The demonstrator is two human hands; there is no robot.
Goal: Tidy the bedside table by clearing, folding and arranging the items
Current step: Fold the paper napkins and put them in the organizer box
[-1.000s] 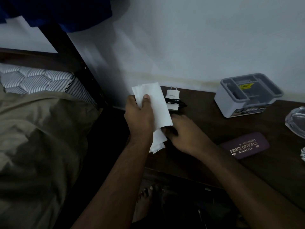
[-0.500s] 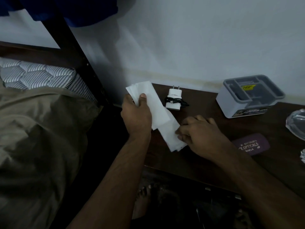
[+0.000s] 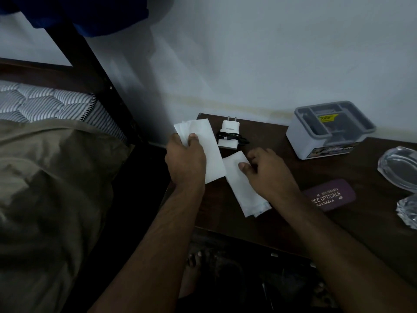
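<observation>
The left hand (image 3: 185, 159) grips a folded white paper tissue (image 3: 203, 147) just left of the white plug-in charger (image 3: 229, 134), thumb pressed on top. The right hand (image 3: 268, 175) pinches a second folded white tissue (image 3: 243, 188) lying on the dark wooden bedside table (image 3: 293, 222) just below the charger.

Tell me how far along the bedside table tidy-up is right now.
Partly done. The white charger with its black cable coiled already sits neatly by the wall. In hand: the left hand has a grip on one folded white tissue, and the right hand pinches a second white tissue on the dark wooden table. Left: the maroon spectacle case, the grey organiser box and the clear glass pieces.
</observation>
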